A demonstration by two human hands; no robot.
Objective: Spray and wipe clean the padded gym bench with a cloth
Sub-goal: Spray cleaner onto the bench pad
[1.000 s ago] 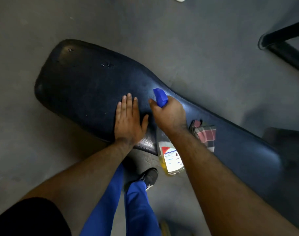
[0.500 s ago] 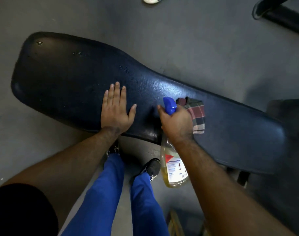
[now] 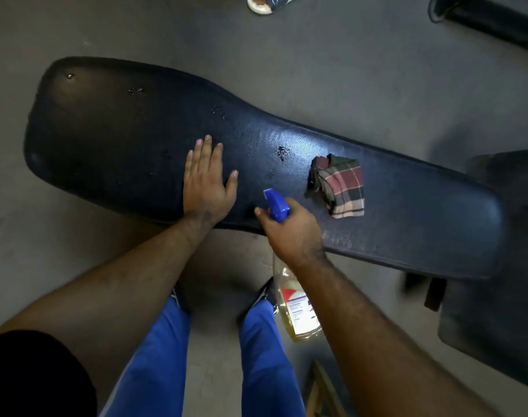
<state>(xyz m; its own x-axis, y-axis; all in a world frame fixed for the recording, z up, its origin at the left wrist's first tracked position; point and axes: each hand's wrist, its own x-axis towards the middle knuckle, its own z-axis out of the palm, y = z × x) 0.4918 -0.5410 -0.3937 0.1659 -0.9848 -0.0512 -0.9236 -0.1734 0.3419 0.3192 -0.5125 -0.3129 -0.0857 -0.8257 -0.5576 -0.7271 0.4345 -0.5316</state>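
Observation:
A long dark padded gym bench (image 3: 112,139) runs from the upper left to the right, with small wet droplets across its middle. My left hand (image 3: 207,183) lies flat on the pad, fingers spread, near its front edge. My right hand (image 3: 290,233) grips a spray bottle (image 3: 299,311) by its neck; the blue trigger head points at the bench and yellow liquid fills the clear body below. A folded plaid cloth (image 3: 341,185) in red, green and white lies on the pad just right of my right hand, untouched.
The floor is grey concrete. A white sandal (image 3: 268,3) lies at the top edge. A black metal frame bar (image 3: 485,19) crosses the top right corner. A dark padded piece (image 3: 497,320) stands at the right. My blue trouser legs and black shoes are below the bench.
My right hand with the bottle has drawn back from over the pad toward its front edge, uncovering the plaid cloth. My left hand stays flat on the bench. The view has shifted.

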